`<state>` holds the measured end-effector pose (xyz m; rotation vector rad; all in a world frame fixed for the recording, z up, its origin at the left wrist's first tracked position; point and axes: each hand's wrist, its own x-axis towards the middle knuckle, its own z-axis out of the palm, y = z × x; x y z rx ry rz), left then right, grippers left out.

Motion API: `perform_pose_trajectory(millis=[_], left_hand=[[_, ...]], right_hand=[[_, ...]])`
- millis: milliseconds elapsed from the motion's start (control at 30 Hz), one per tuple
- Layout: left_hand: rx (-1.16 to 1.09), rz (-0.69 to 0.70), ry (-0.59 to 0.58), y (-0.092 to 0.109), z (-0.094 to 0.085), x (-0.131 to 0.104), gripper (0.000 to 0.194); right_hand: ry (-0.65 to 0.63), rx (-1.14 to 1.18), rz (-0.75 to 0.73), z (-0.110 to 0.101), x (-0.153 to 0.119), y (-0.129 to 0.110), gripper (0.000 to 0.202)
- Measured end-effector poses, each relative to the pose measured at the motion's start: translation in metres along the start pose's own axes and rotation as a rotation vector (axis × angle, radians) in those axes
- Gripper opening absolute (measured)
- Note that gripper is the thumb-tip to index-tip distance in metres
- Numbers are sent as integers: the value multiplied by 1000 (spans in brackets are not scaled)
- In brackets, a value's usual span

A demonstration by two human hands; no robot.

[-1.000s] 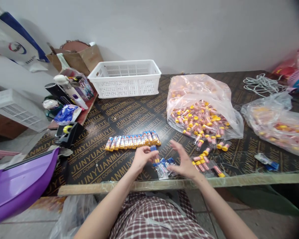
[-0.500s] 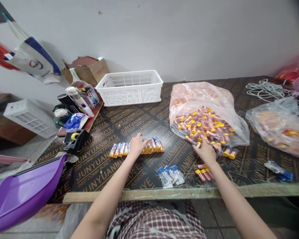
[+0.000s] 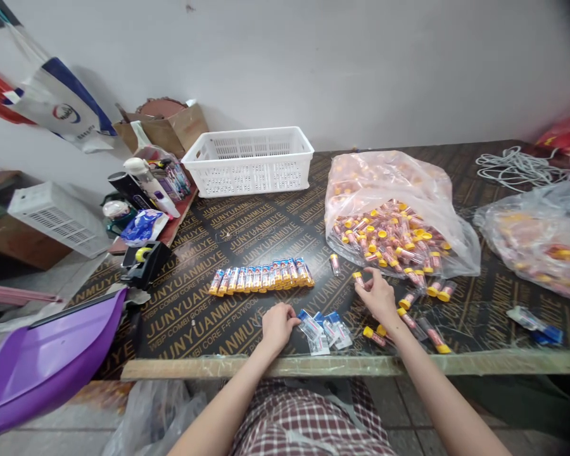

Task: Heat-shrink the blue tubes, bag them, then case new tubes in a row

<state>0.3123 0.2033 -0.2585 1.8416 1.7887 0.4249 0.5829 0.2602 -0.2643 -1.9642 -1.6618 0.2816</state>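
Observation:
My left hand (image 3: 279,326) is low over the table, its thumb and forefinger pinched at the blue end of a small clear packet (image 3: 310,327). Other blue-ended packets (image 3: 336,329) overlap beside it. My right hand (image 3: 380,296) has its fingers closed on a clear tube with a yellow cap (image 3: 358,279). A similar tube (image 3: 334,265) stands apart to the left of that one. Several tubes in blue-ended wrapping (image 3: 262,277) lie side by side in a row. Loose tubes (image 3: 411,323) lie around my right wrist, partly hidden by it.
An open plastic bag (image 3: 389,171) spills yellow-capped tubes behind my right hand. At the back stands a white basket (image 3: 251,180). A tape dispenser (image 3: 145,263) and purple dustpan (image 3: 61,354) are left; another bag (image 3: 541,244) and a coiled cord (image 3: 517,168) are right.
My left hand has moved from the row of wrapped tubes down to the packets. The right hand has drawn a tube leftward from the bag's mouth; loose tubes have shifted near its wrist.

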Motion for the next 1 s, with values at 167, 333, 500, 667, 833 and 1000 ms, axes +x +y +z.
perform_pose_trajectory(millis=[167, 333, 500, 667, 833, 1000], left_hand=[[-69, -21, 8, -1, -4, 3, 7], [-351, 10, -25, -7, -3, 2, 10], [-764, -90, -76, -6, 1, 2, 13], [-1064, -214, -112, 2, -1, 1, 40], [-1158, -331, -65, 7, -3, 1, 22], [-1279, -422, 27, 4, -2, 5, 33]], right_hand=[[100, 263, 31, -13, -10, -15, 52], [-26, 651, 80, -21, -29, -32, 65], [-168, 898, 79, -22, -49, -44, 54], [-131, 817, -3, -20, -69, -53, 28], [-199, 948, 97, -16, -91, -64, 27], [-143, 963, 85, -9, -110, -68, 23]])
